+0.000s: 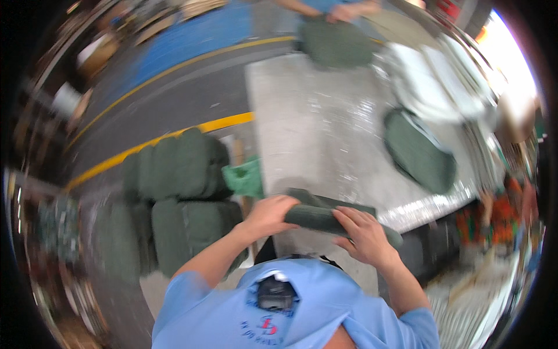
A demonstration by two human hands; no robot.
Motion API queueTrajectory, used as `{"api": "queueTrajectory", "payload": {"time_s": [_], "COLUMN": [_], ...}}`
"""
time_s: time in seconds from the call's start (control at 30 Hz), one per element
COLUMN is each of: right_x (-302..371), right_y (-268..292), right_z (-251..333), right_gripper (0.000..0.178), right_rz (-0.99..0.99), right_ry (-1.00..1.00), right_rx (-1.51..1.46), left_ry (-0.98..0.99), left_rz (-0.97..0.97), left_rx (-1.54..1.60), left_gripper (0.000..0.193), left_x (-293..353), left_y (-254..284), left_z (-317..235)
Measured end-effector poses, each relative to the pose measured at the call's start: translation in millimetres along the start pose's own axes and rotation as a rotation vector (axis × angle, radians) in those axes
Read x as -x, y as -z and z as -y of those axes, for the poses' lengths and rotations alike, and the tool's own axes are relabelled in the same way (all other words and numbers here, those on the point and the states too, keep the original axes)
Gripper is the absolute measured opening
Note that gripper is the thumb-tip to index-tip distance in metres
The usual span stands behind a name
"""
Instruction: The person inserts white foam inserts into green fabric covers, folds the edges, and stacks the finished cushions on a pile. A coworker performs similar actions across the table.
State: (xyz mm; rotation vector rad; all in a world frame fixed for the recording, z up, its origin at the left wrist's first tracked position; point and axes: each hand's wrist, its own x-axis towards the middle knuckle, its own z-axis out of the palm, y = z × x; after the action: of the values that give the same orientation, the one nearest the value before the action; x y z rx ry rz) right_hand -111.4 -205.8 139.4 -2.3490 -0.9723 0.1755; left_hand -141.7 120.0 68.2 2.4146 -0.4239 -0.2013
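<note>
At the near edge of the plastic-covered table [314, 128], a dark green cloth piece [314, 216] is folded or rolled into a long bundle. My left hand [270, 214] grips its left end, the fingertips partly hidden by the cloth. Over its right part, my right hand [363, 235] has its fingers curled on top. Further right on the table lies another dark green piece [419, 152] with rounded ends and a pale edge. The print and inner side of the bundle cannot be made out.
Stacks of dark green pieces [180, 166] stand at my left, beside a light green bag [245, 177]. White padded pieces [436, 81] are piled at the table's far right. Across the table, a co-worker's hands [346, 11] hold a green piece [337, 43]. Yellow lines [226, 122] mark the floor.
</note>
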Motion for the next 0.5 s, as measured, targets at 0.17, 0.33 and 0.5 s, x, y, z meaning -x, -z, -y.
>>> {"api": "queueTrajectory", "payload": {"time_s": [0.17,0.33,0.5], "right_x": [70,155,135], "right_y": [18,-22,-31], "right_z": [-72,-152,-155], "right_gripper": [0.072,0.071,0.072], "right_rz": [0.247,-0.164,-0.080], "right_ry": [-0.582,-0.915,-0.796], "right_rx": [-0.109,-0.950,-0.687], "left_ry": [-0.055,0.039,0.433], "left_rz": [-0.113,-0.384,-0.579], "left_rx": [0.199,0.823,1.322], "left_gripper": [0.067,0.054,0.077], "left_x": [3,8,15], "left_y": [-10,-62,-111], "left_z": [18,64,82]}}
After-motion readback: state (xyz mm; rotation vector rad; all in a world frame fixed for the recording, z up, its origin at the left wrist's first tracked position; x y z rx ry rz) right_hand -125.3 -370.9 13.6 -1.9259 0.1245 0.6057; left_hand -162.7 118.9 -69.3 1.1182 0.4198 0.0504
